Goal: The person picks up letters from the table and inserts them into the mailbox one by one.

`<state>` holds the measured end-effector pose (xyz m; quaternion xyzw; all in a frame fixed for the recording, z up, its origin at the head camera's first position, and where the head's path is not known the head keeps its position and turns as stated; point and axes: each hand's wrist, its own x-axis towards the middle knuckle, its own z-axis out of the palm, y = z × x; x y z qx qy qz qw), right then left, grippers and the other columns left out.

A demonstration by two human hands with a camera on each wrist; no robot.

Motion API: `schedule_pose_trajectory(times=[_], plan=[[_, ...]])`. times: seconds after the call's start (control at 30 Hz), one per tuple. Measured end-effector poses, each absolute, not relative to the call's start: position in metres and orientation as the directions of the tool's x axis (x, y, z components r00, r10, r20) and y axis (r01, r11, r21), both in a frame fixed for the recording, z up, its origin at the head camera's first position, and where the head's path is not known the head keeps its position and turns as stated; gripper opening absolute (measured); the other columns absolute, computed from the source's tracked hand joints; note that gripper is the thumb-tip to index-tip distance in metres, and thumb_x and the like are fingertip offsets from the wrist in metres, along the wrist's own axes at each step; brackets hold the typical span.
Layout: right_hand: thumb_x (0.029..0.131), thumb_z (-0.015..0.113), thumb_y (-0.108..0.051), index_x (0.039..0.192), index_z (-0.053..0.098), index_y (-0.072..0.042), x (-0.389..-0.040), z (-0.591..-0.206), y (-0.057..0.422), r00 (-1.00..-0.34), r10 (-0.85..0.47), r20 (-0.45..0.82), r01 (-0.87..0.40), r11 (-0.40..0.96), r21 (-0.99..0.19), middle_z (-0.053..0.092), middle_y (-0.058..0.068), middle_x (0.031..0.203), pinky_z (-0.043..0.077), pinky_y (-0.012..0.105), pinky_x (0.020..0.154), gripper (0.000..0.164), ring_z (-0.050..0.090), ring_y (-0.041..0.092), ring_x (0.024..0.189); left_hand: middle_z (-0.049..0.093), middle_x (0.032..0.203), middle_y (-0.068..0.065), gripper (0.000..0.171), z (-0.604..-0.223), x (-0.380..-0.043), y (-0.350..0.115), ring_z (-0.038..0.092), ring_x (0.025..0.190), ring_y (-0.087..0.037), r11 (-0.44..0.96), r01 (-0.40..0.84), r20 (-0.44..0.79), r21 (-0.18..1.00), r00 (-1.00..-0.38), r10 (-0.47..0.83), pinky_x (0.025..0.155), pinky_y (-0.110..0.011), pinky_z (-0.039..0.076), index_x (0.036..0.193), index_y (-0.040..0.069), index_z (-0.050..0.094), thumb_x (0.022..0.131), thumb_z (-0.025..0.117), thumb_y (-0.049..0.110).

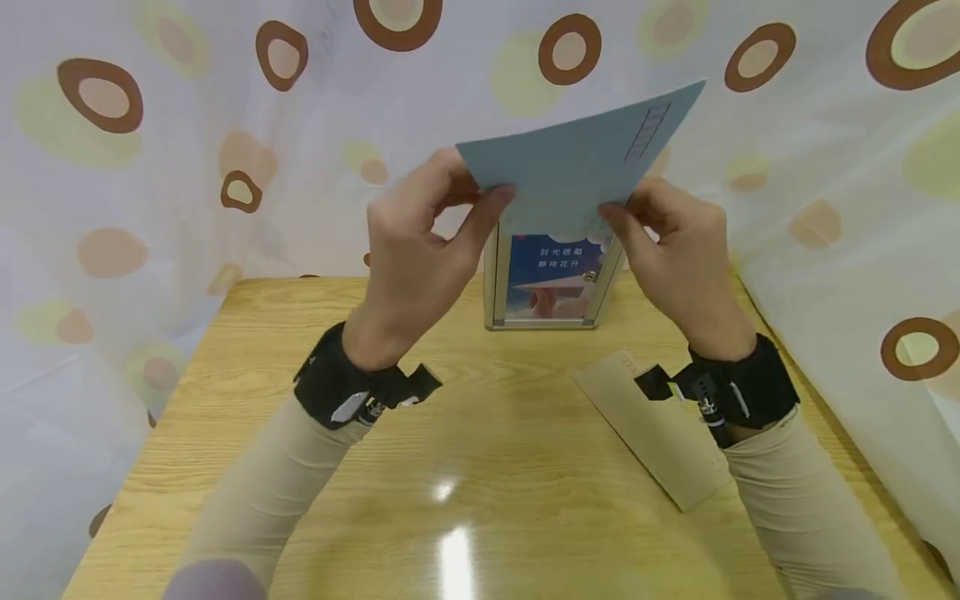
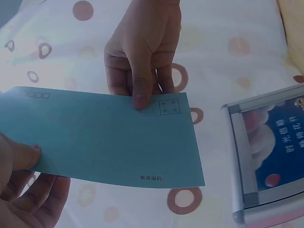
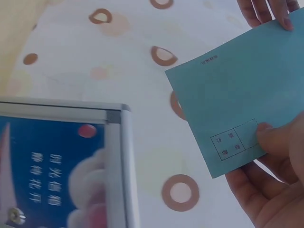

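Note:
A light blue envelope [image 1: 562,158] with printed postcode boxes is held up between both hands, in front of a metal-framed mailbox [image 1: 551,279]. My left hand [image 1: 427,242] pinches its left edge, thumb on the near face and fingers behind. At the other edge my right hand [image 1: 678,250] pinches it the same way. The left wrist view shows the envelope [image 2: 104,137] with a stamp box under the right thumb. In the right wrist view the envelope [image 3: 242,90] is held beside the mailbox [image 3: 118,161], apart from it.
A brown kraft envelope [image 1: 652,429] lies aslant on the wooden table [image 1: 465,450], near the right forearm. The mailbox stands toward the table's far edge, its front showing a picture panel and a small lock [image 1: 590,276]. A patterned white curtain [image 1: 315,192] hangs around the table.

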<state>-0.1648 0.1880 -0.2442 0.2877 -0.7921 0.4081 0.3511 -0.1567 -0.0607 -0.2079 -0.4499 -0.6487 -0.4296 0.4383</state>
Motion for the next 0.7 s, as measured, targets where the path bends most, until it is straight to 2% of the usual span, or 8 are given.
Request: schedule_pose_trajectory(times=[0.07,0.17,0.4,0.6,0.7], plan=[[0.098,0.065,0.003,0.120,0.072,0.005,-0.170,-0.235,0.190,-0.577,-0.153,0.802,-0.746,0.498,-0.442,0.076,0.021,0.110,0.056,0.018,0.092,0.023,0.069,-0.007,0.101,0.073,0.098,-0.023,0.017,-0.200,-0.161,-0.057,0.076,0.092,-0.027,0.210,0.967,0.960,0.142,-0.187,0.209,0.087,-0.025,0.060,0.109,-0.011,0.065,0.097,0.069,0.001],[0.099,0.064,0.001,0.119,0.071,0.006,-0.179,-0.224,0.193,-0.568,-0.134,0.812,-0.747,0.500,-0.439,0.076,0.020,0.112,0.057,0.020,0.093,0.022,0.071,-0.004,0.103,0.073,0.101,-0.024,0.019,-0.192,-0.167,-0.051,0.076,0.095,-0.027,0.185,0.972,0.961,0.143,-0.181,0.211,0.089,-0.024,0.059,0.111,-0.012,0.064,0.099,0.066,0.002],[0.100,0.066,-0.003,0.117,0.072,0.004,-0.198,-0.216,0.199,-0.616,-0.035,0.787,-0.674,0.541,-0.503,0.077,0.015,0.113,0.056,0.021,0.095,0.020,0.072,0.000,0.104,0.075,0.103,-0.022,0.017,-0.185,-0.173,-0.040,0.075,0.099,-0.027,0.187,0.966,0.962,0.176,-0.209,0.174,0.091,-0.024,0.059,0.111,-0.011,0.065,0.100,0.065,0.002],[0.101,0.063,-0.005,0.122,0.072,0.000,-0.211,-0.216,0.208,-0.613,-0.023,0.790,-0.648,0.586,-0.487,0.076,0.012,0.119,0.055,0.021,0.098,0.023,0.074,0.009,0.109,0.074,0.102,-0.020,0.017,-0.176,-0.175,-0.031,0.074,0.098,-0.025,0.177,0.964,0.960,0.197,-0.227,0.167,0.094,-0.025,0.058,0.111,-0.010,0.066,0.100,0.065,0.003],[0.102,0.062,-0.007,0.123,0.072,-0.002,-0.217,-0.216,0.210,-0.614,-0.024,0.789,-0.638,0.604,-0.478,0.076,0.010,0.120,0.055,0.020,0.097,0.024,0.073,0.009,0.109,0.073,0.102,-0.020,0.018,-0.173,-0.178,-0.030,0.073,0.099,-0.026,0.176,0.963,0.955,0.205,-0.236,0.179,0.095,-0.024,0.057,0.112,-0.010,0.066,0.101,0.064,0.003]])
